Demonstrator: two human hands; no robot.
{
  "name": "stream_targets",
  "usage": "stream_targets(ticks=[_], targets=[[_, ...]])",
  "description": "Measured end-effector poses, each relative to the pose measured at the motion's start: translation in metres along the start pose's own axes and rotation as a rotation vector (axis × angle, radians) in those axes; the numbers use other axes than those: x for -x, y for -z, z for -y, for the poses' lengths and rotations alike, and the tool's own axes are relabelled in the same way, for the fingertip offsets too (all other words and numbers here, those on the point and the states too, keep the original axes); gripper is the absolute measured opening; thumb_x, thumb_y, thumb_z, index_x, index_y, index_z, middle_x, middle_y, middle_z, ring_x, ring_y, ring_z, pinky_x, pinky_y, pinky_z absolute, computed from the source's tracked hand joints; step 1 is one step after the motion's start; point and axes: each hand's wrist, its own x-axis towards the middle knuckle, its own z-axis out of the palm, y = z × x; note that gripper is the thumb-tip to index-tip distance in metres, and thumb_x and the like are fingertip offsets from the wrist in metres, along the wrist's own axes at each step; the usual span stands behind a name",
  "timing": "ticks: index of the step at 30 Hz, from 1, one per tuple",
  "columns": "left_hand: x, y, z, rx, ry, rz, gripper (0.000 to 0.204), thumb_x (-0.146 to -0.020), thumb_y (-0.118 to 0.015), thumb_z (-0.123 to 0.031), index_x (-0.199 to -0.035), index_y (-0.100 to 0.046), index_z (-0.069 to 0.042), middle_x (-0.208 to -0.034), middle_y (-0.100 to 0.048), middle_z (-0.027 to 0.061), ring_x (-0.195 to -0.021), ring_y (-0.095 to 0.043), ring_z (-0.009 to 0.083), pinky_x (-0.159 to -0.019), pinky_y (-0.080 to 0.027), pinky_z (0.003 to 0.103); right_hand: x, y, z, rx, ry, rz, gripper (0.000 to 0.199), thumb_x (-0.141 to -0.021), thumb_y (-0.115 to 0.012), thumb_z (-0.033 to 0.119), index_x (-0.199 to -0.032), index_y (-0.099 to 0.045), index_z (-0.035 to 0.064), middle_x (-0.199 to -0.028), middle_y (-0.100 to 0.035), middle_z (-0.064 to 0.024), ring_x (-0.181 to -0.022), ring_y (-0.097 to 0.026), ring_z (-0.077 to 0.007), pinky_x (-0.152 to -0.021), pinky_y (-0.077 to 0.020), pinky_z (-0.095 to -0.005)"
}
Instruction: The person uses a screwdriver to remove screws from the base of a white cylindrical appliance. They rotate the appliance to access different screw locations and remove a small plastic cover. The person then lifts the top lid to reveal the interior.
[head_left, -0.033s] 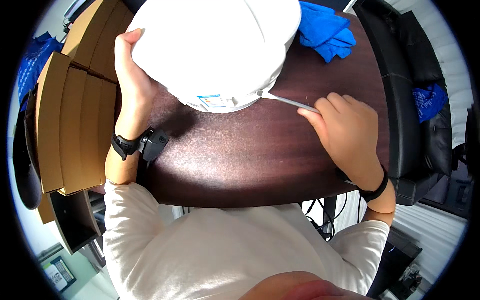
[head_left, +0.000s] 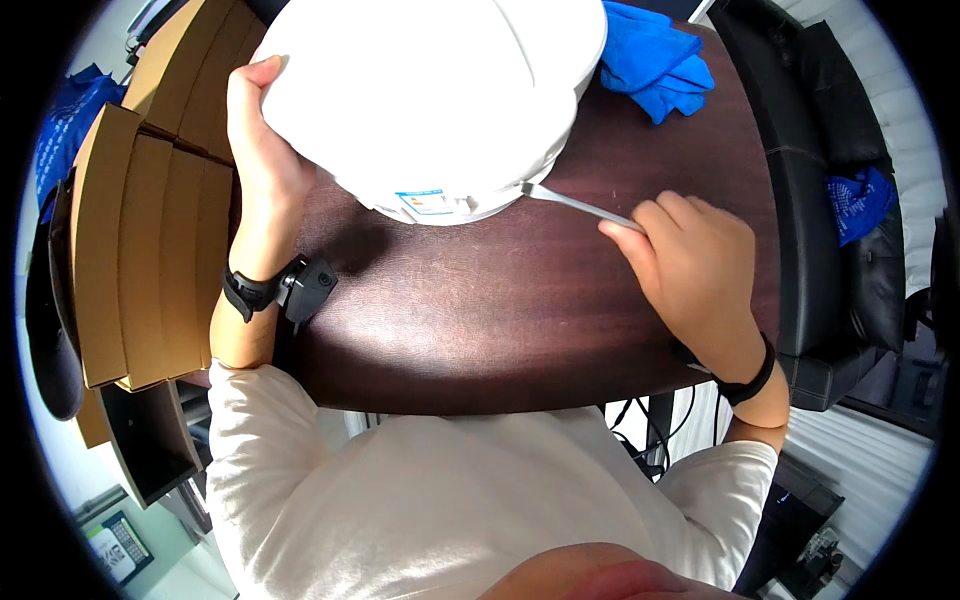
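The left hand (head_left: 268, 165) holds a white shell (head_left: 420, 95) at the bench (head_left: 460, 310), ahead of and between the hands. The right hand (head_left: 697, 268) grips a slim tool (head_left: 585, 207), its tip at the shell's near rim; blue gloves (head_left: 655, 62) lie beyond.

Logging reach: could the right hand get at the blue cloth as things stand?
Probably yes: nothing visible stands between the right hand and the blue cloth on the table, though it would likely need to release the slim grey tool first.
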Motion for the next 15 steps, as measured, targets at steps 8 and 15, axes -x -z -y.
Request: stream_targets(ticks=[8, 15], targets=[[0.013, 0.0, -0.003, -0.056, -0.139, 0.091, 0.029, -0.097, -0.041, -0.027, -0.109, -0.048, -0.001, -0.105, -0.059, 0.0157, -0.095, -0.061, 0.0204, -0.078, -0.051, 0.03, 0.023, -0.009, 0.004, -0.791, -0.335, 0.247, 0.04, -0.089, -0.061, 0.021, -0.057, -0.046, 0.0007, -0.051, -0.042, -0.0159, -0.042, -0.042, -0.0331, -0.042, -0.0305, -0.0388], [0.01, 0.013, 0.0, -0.078, -0.098, 0.128, 0.037, -0.094, -0.04, -0.029, -0.115, -0.047, 0.001, -0.111, -0.057, 0.0151, -0.1, -0.059, 0.0204, -0.082, -0.049, 0.03, 0.025, -0.007, 0.006, -0.83, -0.366, 0.256, 0.042, -0.089, -0.06, 0.022, -0.056, -0.046, 0.0011, -0.05, -0.042, -0.0158, -0.042, -0.041, -0.0325, -0.041, -0.0311, -0.0378]])
